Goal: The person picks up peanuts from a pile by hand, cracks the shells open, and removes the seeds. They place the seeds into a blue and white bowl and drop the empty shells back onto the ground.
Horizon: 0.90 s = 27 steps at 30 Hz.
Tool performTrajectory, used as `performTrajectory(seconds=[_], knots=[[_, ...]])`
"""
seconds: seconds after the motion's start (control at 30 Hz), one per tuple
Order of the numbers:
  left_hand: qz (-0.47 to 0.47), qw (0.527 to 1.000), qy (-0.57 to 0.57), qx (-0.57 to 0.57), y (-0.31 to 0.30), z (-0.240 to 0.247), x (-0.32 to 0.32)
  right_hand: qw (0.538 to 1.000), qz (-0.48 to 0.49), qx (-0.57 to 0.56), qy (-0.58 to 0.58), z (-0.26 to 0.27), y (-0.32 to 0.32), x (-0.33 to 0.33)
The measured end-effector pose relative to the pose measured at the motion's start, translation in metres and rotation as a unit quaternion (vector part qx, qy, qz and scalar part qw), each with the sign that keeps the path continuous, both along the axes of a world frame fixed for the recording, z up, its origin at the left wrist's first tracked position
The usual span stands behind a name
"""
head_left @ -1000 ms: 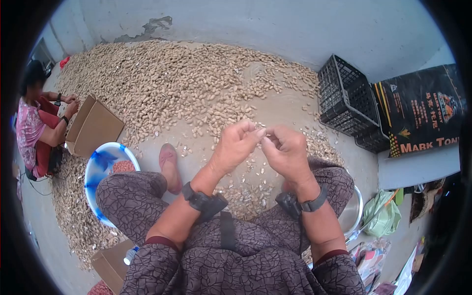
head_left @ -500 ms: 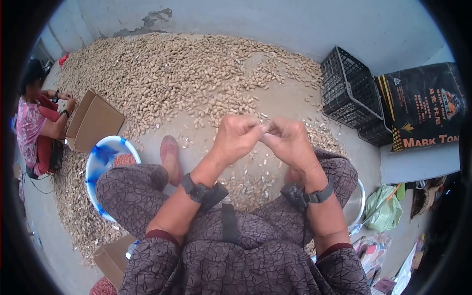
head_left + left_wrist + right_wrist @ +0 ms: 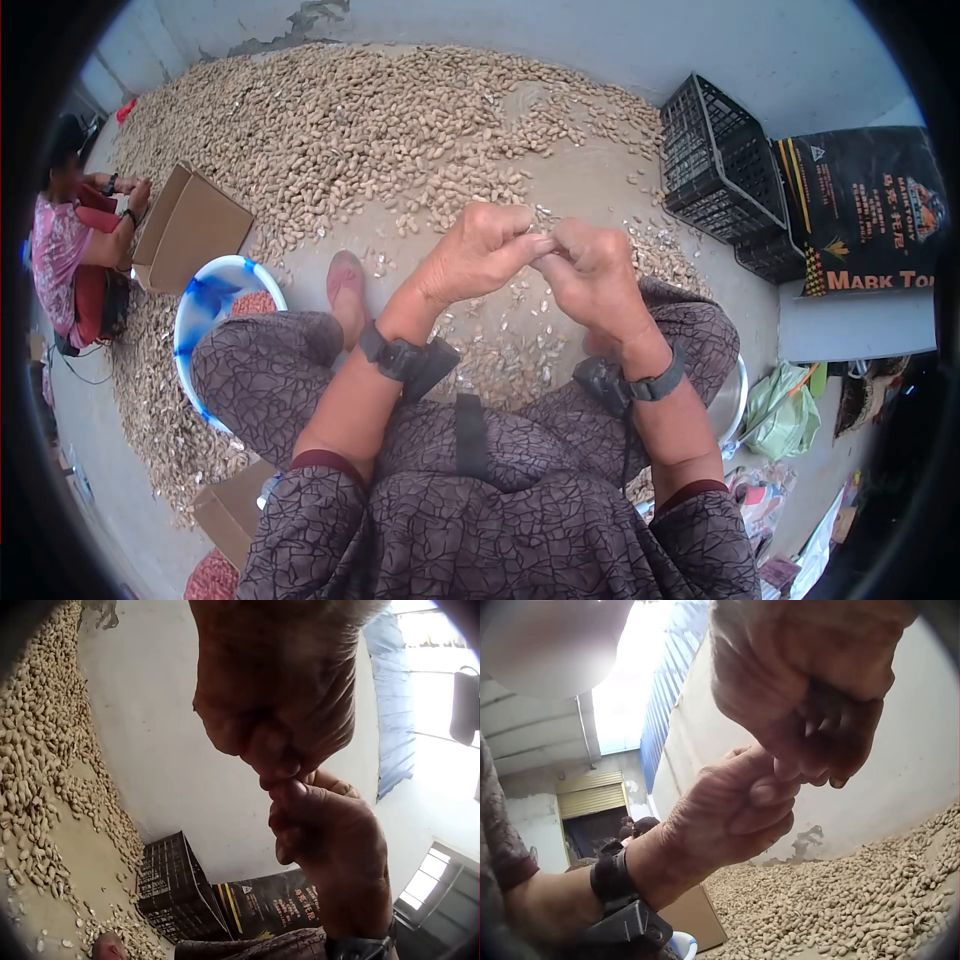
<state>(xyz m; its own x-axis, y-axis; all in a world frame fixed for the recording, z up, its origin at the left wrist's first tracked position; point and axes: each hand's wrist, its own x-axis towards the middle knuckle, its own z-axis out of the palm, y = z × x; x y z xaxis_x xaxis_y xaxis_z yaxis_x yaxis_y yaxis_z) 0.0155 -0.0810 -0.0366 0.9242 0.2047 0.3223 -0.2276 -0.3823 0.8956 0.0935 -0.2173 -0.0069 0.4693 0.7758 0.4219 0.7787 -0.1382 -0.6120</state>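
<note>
Both hands meet fingertip to fingertip above the lap. My left hand [image 3: 485, 255] has its thumb and curled forefinger pressed together at the meeting point. Against it, my right hand [image 3: 600, 275] pinches with thumb and bent fingers. Between them is a small thing, apparently a peanut, almost wholly covered by the fingers. The left wrist view has the right hand [image 3: 341, 847] below the left one, tips touching. In the right wrist view the left hand [image 3: 720, 806] reaches up to the right fingers. Unshelled peanuts [image 3: 350, 140] spread in a wide heap beyond the hands.
A blue and white basin [image 3: 190, 335] with reddish kernels [image 3: 256, 302] stands by the left knee. Broken shells [image 3: 500, 365] litter the floor between the legs. Another person [image 3: 75, 245] sits left beside a cardboard box [image 3: 200, 235]. Black crates [image 3: 725, 165] stand right, near a metal bowl [image 3: 732, 400].
The head view has tilted down a little, so the heap and crates sit higher. Both hands stay together, and the gap seen earlier between the right thumb and fingers has narrowed.
</note>
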Motion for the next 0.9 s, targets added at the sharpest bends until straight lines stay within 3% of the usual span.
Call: performTrajectory(seconds=[0.23,0.3,0.33,0.4,0.43,0.53,0.57,0.6,0.67,0.83,0.9], knots=[[0.015,0.999,-0.028,-0.007,-0.002,-0.009,0.000,0.995,0.017,-0.008,0.098,0.002,-0.005,0.002],[0.014,0.993,-0.040,-0.109,-0.004,-0.010,0.000,0.970,0.018,0.017,0.243,0.006,-0.005,0.000],[0.015,0.993,-0.043,-0.108,-0.006,-0.009,-0.001,0.970,0.020,0.017,0.240,0.007,-0.005,-0.001],[0.008,0.970,-0.004,-0.244,-0.012,-0.005,-0.003,0.955,0.028,0.047,0.292,0.010,-0.003,0.000],[0.008,0.970,-0.008,-0.241,-0.013,-0.006,-0.002,0.956,0.030,0.048,0.288,0.010,-0.002,0.001],[-0.009,0.910,0.013,-0.415,-0.019,-0.010,0.000,0.937,0.011,0.034,0.347,0.007,-0.001,0.002],[-0.011,0.911,0.011,-0.413,-0.021,-0.011,0.001,0.928,0.000,0.041,0.370,0.007,0.003,0.000],[-0.014,0.883,0.017,-0.469,-0.022,-0.015,0.002,0.918,-0.011,0.048,0.393,0.007,0.004,-0.001],[-0.018,0.836,0.016,-0.548,-0.025,-0.023,0.004,0.924,-0.011,0.039,0.381,0.006,0.003,0.002],[-0.019,0.832,0.030,-0.553,-0.029,-0.024,0.006,0.932,-0.033,0.015,0.359,0.002,0.001,0.006],[-0.020,0.841,0.032,-0.540,-0.030,-0.024,0.006,0.955,-0.071,0.005,0.287,0.000,0.001,0.006]])
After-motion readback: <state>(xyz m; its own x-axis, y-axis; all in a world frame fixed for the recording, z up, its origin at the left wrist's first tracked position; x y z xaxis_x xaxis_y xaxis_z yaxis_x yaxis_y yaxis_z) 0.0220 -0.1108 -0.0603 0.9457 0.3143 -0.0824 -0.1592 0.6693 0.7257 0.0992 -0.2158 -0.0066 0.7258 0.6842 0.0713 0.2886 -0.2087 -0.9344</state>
